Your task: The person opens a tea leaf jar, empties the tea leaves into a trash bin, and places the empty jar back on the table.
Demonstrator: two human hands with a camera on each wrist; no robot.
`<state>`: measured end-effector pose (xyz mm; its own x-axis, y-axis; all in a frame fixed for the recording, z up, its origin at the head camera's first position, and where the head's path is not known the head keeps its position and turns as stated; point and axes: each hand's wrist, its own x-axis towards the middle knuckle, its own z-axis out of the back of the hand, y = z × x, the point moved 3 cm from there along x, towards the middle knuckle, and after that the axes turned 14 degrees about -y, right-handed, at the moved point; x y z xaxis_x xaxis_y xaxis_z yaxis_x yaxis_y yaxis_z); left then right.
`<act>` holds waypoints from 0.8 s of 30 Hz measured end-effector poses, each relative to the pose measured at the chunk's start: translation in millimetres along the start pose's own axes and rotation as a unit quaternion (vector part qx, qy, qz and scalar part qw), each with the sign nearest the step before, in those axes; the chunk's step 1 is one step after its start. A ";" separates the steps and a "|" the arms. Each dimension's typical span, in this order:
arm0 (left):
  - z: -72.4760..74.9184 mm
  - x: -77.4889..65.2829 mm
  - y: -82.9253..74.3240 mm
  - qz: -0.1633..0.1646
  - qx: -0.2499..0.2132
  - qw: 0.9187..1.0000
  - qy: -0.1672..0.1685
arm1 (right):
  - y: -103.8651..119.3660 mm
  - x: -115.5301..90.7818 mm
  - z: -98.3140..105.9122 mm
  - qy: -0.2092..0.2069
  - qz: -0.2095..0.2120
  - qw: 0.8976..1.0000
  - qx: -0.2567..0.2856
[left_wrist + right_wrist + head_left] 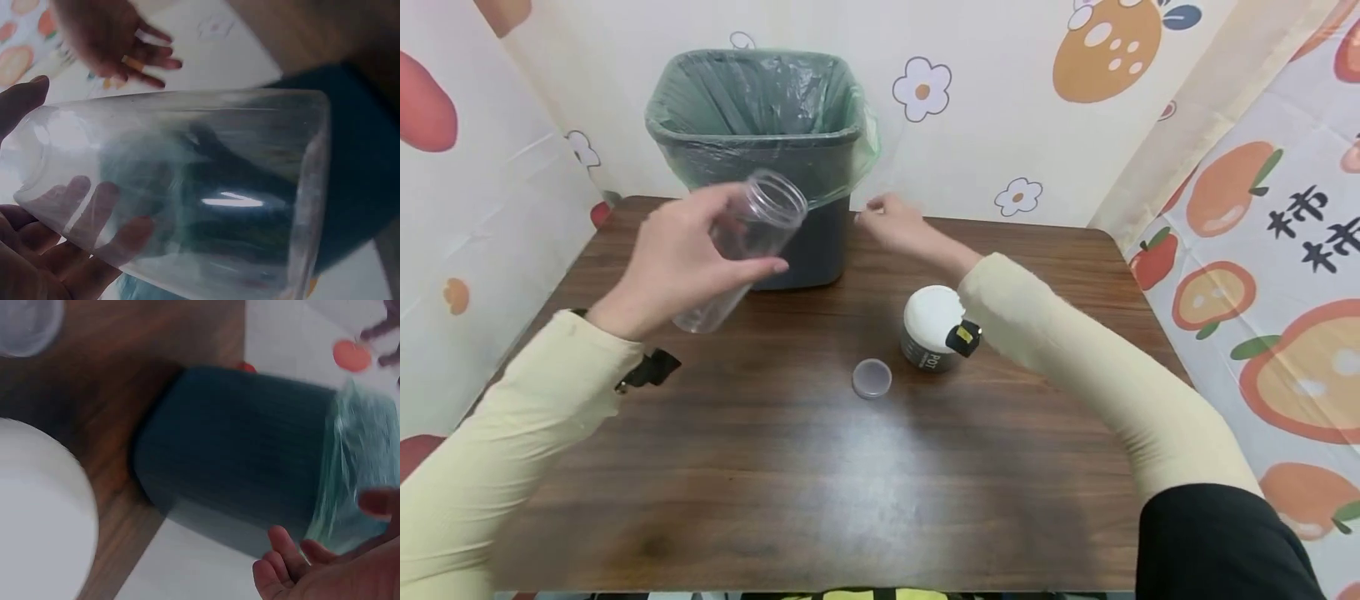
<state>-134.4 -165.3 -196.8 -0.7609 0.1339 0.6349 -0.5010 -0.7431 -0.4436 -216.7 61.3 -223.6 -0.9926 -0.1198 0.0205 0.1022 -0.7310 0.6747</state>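
My left hand (673, 250) grips a clear plastic jar (737, 242) around its side. The jar leans, its open mouth up and to the right in the head view, just in front of the bin (811, 242). Through its wall in the left wrist view (237, 187) the jar looks hollow, with fingers visible behind it. Beside the bin's right side hovers my right hand (901, 223), its fingers loose and nothing in them. A green plastic bag (760, 87) lines the dark bin and folds over its rim.
On the brown wooden table (760, 467) lies a small clear round lid (872, 378). Right of it, under my right forearm, stands a dark canister with a white top (934, 321). A fruit-patterned cloth (985, 133) hangs behind and at both sides.
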 end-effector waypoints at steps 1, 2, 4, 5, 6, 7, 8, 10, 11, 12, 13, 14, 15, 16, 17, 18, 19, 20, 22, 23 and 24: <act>-6.0 -3.2 0.2 0.001 -0.004 1.000 0.007 | -1.3 -5.6 -4.9 0.012 -0.003 1.000 -0.003; -11.9 -6.2 0.5 0.003 -0.011 1.000 0.011 | -2.7 -11.5 -9.3 0.020 -0.006 1.000 -0.009; -23.0 -11.4 0.9 0.005 -0.029 1.000 0.011 | -6.3 -22.2 -17.1 0.034 0.004 0.999 -0.015; -28.0 -13.8 1.1 0.005 -0.038 0.999 0.009 | -8.4 -27.2 -20.7 0.039 0.011 0.999 -0.015; -32.8 -15.8 1.1 0.006 -0.048 0.999 0.007 | -10.5 -32.0 -24.3 0.041 0.025 0.999 -0.014; -37.4 -17.8 1.2 0.008 -0.058 0.998 0.004 | -13.3 -36.1 -28.4 0.045 0.040 0.998 -0.017; -41.6 -19.7 1.3 0.011 -0.068 0.998 0.003 | -16.3 -40.5 -32.1 0.048 0.054 0.997 -0.020; -48.9 -23.1 2.0 0.021 -0.086 0.996 0.003 | -23.3 -49.0 -40.5 0.055 0.085 0.994 -0.034; -51.9 -24.6 2.6 0.027 -0.095 0.995 0.004 | -26.9 -53.6 -44.9 0.059 0.101 0.992 -0.043; -54.5 -25.9 3.1 0.035 -0.103 0.994 0.005 | -30.5 -58.2 -49.1 0.060 0.118 0.990 -0.055; -56.7 -27.2 3.7 0.042 -0.110 0.993 0.007 | -33.8 -63.0 -53.2 0.062 0.135 0.987 -0.068; -58.5 -28.4 4.4 0.048 -0.114 0.992 0.009 | -36.7 -68.0 -57.0 0.062 0.152 0.983 -0.085; -60.0 -29.5 5.0 0.053 -0.118 0.992 0.012 | -39.3 -73.0 -60.9 0.063 0.172 0.977 -0.106; -61.7 -30.9 5.5 0.059 -0.121 0.991 0.015 | -42.0 -77.8 -65.2 0.064 0.189 0.972 -0.127; -63.1 -32.1 6.0 0.064 -0.121 0.990 0.018 | -44.2 -82.7 -69.2 0.067 0.204 0.965 -0.149; -64.4 -33.4 6.4 0.069 -0.121 0.990 0.021 | -46.3 -87.1 -73.1 0.069 0.216 0.959 -0.170; -65.5 -34.6 6.7 0.072 -0.122 0.990 0.024 | -48.4 -90.9 -77.0 0.070 0.229 0.952 -0.191; -66.7 -35.8 7.0 0.075 -0.122 0.989 0.027 | -50.3 -94.3 -80.5 0.071 0.238 0.945 -0.211; -68.8 -37.8 7.0 0.079 -0.123 0.989 0.032 | -54.4 -99.3 -86.9 0.075 0.248 0.936 -0.240; -69.8 -38.6 7.0 0.080 -0.124 0.988 0.033 | -56.8 -101.2 -89.6 0.077 0.251 0.931 -0.253; -70.8 -39.5 6.9 0.079 -0.126 0.988 0.034 | -59.5 -102.4 -92.2 0.077 0.251 0.929 -0.262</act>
<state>-137.0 -129.3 -269.7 -0.8597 0.0793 0.5045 -0.4537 -0.5723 -0.6831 -115.0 55.1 -333.9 -0.7944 -0.5988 0.1017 0.6072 -0.7790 0.1563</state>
